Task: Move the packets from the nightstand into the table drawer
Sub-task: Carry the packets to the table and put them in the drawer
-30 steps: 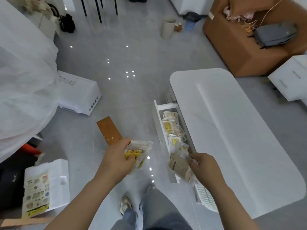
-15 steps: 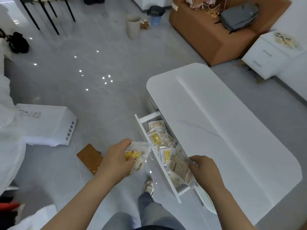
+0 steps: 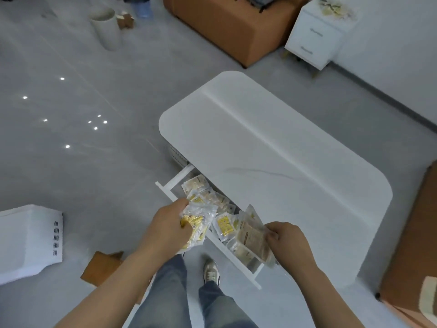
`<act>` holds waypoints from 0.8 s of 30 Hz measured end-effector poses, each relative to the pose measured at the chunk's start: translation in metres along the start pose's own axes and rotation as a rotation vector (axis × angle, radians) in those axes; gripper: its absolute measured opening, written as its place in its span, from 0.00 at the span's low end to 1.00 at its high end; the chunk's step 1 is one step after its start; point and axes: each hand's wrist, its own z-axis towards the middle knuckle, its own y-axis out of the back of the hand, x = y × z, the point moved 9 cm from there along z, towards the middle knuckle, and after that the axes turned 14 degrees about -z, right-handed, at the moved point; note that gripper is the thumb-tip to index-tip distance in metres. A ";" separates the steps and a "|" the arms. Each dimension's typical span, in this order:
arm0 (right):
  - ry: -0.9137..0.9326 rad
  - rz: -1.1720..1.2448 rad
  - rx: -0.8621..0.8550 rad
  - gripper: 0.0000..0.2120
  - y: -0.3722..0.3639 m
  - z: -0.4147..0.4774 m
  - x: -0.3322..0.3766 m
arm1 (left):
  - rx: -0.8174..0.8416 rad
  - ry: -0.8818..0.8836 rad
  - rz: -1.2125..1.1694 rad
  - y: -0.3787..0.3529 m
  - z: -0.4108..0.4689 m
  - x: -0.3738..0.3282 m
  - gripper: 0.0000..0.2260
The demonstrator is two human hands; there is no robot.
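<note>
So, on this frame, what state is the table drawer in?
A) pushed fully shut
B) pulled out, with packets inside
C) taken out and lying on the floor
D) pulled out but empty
B: the drawer stands pulled out from under the white table, and several packets lie inside it.
</note>
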 end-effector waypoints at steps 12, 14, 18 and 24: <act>-0.313 0.131 0.009 0.08 -0.037 0.011 0.004 | 0.274 -0.127 0.154 -0.017 0.100 -0.006 0.14; -0.333 0.157 0.013 0.08 -0.042 0.014 0.006 | 0.283 -0.131 0.152 -0.022 0.108 -0.001 0.17; -0.362 0.169 0.037 0.10 -0.062 0.029 0.003 | 0.299 -0.102 0.143 -0.034 0.129 0.022 0.19; -0.396 0.151 0.015 0.15 -0.097 0.065 -0.007 | 0.301 -0.053 0.163 -0.057 0.164 0.070 0.22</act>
